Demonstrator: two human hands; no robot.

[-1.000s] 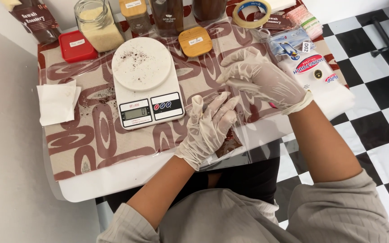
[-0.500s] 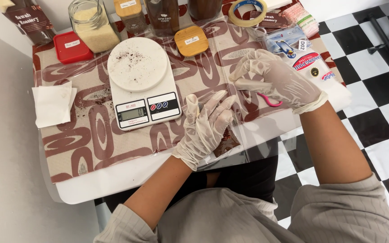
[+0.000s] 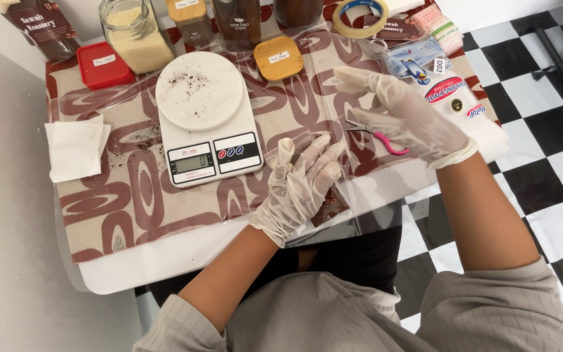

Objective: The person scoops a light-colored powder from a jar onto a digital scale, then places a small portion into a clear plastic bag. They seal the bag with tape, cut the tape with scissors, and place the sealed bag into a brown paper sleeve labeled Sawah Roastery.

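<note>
Left hand [image 3: 301, 186] presses the clear pouch of dark grounds [image 3: 324, 195] flat at the tabletop [image 3: 164, 261] edge, its fingers spread, right hand [image 3: 402, 114] with fingers closed on pink-handled scissors [image 3: 376, 133]; I judge: steady pouch top, cut level.

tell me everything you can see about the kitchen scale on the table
The white digital kitchen scale sits flat on the brown-patterned tablecloth, left of the gloved left hand, which does not touch it. Its round white weighing plate, apparently plastic, carries a scatter of dark crumbs. The front panel has a small grey display and three round buttons, one red and two blue. Nothing else rests on it.
</note>
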